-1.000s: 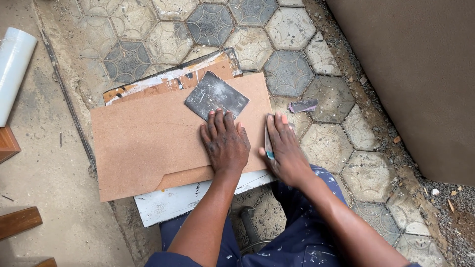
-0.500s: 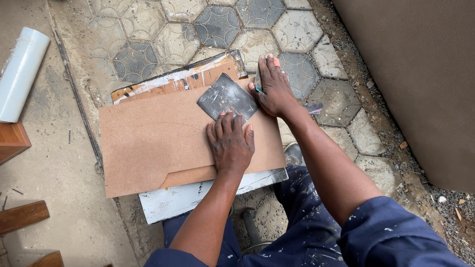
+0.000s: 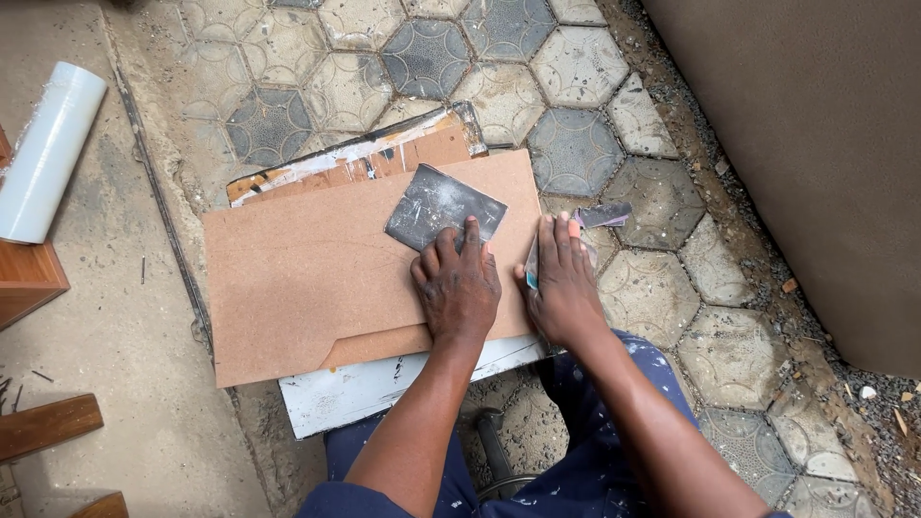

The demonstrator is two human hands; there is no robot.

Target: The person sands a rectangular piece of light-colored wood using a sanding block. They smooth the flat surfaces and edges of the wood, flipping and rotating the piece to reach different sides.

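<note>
A brown fibreboard panel lies flat on a white board and scrap cardboard. On its far right part rests a dark grey abrasive-looking sheet. My left hand presses flat on the panel, its fingertips touching that sheet's near edge. At the panel's right edge, my right hand lies over a small pale grey piece and holds it against the edge. Another grey scrap sits on the pavers just beyond the fingers.
Hexagonal paving stones surround the boards. A white roll lies at the far left, with wooden pieces below it. A tall brown surface stands along the right, with gravel at its foot.
My right hand slid from the panel's near right edge up to the far corner, then back toward me along that edge. My left hand stayed pressed on the panel.
</note>
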